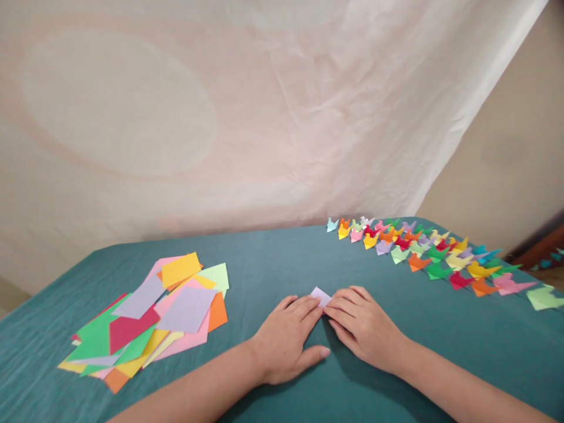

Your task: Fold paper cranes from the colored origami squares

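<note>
A small piece of lilac origami paper lies folded on the table in front of me, its pointed top showing between my hands. The fingertips of my left hand press on its left side, fingers together and thumb stretched out apart on the cloth. From the other side, my right hand holds its right edge with bent, closed fingers. Both hands cover the paper's lower part, so its full shape is hidden.
A loose pile of coloured paper sheets spreads over the left side. Rows of small folded paper birds stand at the right. The table has a dark green cloth; a pale curtain hangs behind it.
</note>
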A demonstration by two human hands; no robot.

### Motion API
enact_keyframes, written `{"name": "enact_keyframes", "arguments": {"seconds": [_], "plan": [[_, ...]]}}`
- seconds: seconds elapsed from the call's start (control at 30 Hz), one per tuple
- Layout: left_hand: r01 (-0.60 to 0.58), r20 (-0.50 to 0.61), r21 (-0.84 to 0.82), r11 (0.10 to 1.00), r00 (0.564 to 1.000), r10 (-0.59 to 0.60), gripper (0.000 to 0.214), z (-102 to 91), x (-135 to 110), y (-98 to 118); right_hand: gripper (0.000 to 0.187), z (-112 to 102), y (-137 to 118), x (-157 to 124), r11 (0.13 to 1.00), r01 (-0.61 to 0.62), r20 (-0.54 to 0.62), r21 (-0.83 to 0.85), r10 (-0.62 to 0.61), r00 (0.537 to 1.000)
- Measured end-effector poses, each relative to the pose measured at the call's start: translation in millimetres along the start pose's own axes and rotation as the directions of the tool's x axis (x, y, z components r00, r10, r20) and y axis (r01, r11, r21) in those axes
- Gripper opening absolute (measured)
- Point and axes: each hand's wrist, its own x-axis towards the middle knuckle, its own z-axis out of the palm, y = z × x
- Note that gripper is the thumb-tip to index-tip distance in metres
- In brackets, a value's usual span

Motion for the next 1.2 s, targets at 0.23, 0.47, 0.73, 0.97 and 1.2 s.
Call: {"name": "enact_keyframes", "arguments": {"seconds": [0.23,0.47,0.73,0.97,1.2], "plan": [[0.000,-0.004,0.006,1.000,1.000,0.000,0.061,-2.9,2,0,0.020,-1,1,2,1.000,0.014,0.015,-0.028,-0.013,1.000],[-0.015,0.010,0.025,1.000,1.000,0.014,0.056,-5.3,2,1,0.023,4,1,0,0.980,0.097,0.065,-0.176,-0.087,0.994],[-0.042,0.019,0.065,0.997,0.999,0.041,0.058,-4.5,2,-2,0.015,4,1,-1,0.958,0.122,0.074,-0.259,-0.106,0.992],[-0.047,0.022,0.082,0.996,0.999,0.045,0.058,-4.3,3,-2,0.008,-9,6,2,0.942,0.084,0.127,-0.325,-0.044,0.991],[-0.039,0.031,0.070,0.997,0.999,0.037,0.058,-9.1,2,0,0.012,-12,14,-4,0.914,0.069,0.161,-0.399,-0.005,0.987]]}}
